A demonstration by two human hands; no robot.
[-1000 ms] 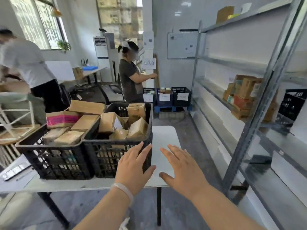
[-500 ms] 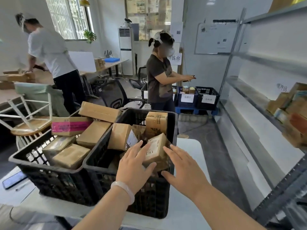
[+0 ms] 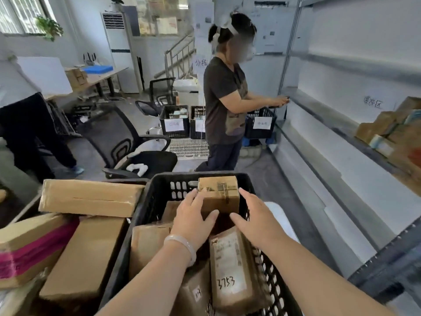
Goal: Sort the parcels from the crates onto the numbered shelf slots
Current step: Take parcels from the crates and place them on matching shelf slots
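The room is bright and evenly lit. Daylight enters through the window (image 3: 16,17) at 10 o'clock, where the panes wash out to near white. The white wall panels (image 3: 355,85) behind the shelf rack (image 3: 293,42) at 2 o'clock return diffuse light without hard glare. Shadows are soft. The deepest lies inside the black crate (image 3: 145,215) at 6 o'clock. Wide-angle distortion bends the rack uprights and stretches everything along the lower edge. Blur smears the stacked boxes (image 3: 391,133) at 3 o'clock and the parcels (image 3: 29,247) at 8 o'clock. The handwritten "3753" on the labelled parcel (image 3: 230,270) is legible.
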